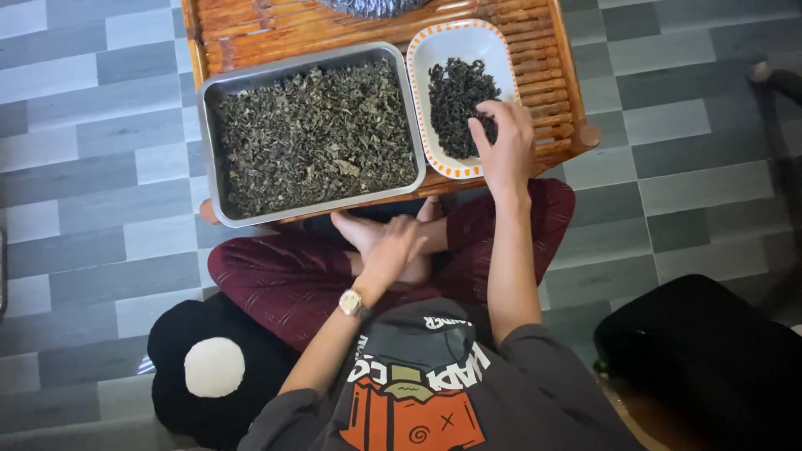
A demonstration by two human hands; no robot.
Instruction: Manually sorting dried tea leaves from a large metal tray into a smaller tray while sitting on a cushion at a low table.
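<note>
Bamboo tray (547, 63): slatted, orange-brown, propped across the knees above the grey tiled floor (92, 125); landmark for everything below.
Risk, tray: resting on crossed legs only, likely to tip at any shift of a knee, both dishes sliding off its near edge.
Steel pan (311, 134): rectangular, on the left half of the bamboo tray, near corner overhanging the edge; filled with a loose, paler grey-green layer of dried leaves.
Risk, pan: overhang plus light contents, probably the first to slip or scatter flakes onto the floor.
Oval dish (455, 50): white with an orange-dashed rim, on the right half of the bamboo tray, touching the pan's right wall; holding a heap of dark leaves (455, 96).
Risk, dish: near end close to the tray edge under the pressing hand, so apt to rock and spill.
Right hand (501, 142): over the near right part of the dish, fingers curled narrow into the dark leaves, pinching a little of them.
Risk, pinch: brittle leaves, liable to crumble or drop between the two dishes.
Left hand (391, 246): below the tray's near edge, resting loosely on a bare foot, holding nothing; wristwatch (351, 302) on the wrist.
Dark wrapped bundle (368, 7): at the tray's far edge, mostly cut off.
Packages, labels, signs: none on the tray; no printed label visible on either dish.
</note>
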